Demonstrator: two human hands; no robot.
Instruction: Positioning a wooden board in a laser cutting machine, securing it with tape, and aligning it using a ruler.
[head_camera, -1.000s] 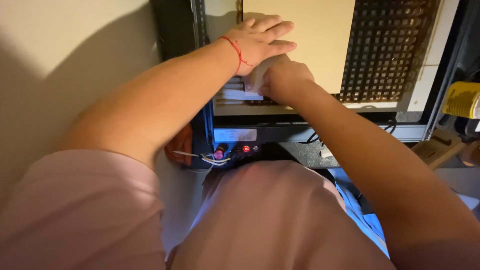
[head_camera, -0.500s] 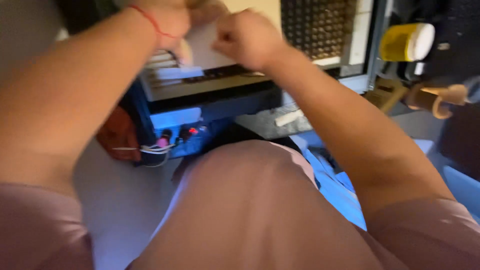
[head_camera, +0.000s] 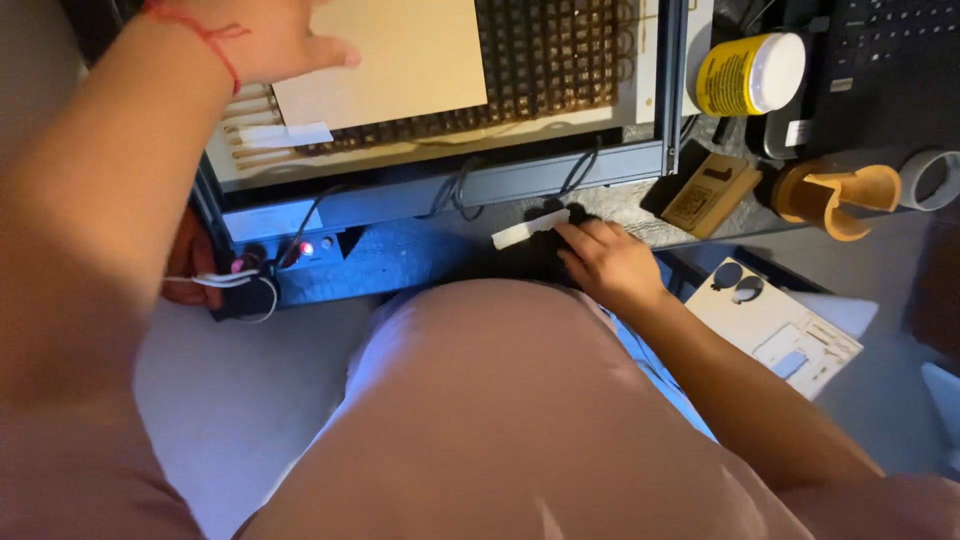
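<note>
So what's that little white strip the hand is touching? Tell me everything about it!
The white strip is small, flat and narrow, and looks like tape or paper. It lies tilted on the dark ledge in front of the machine's frame, its right end higher. The fingertips of the right hand touch that end. Nothing else touches it. Whether it is stuck down cannot be told.

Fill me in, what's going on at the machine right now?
A person leans over a machine with a honeycomb bed. Their left hand rests on the pale sheet lying on that bed. Their right hand is down at the front edge, fingers touching a strip of white tape. Another tape strip sits by the sheet's corner.
</note>
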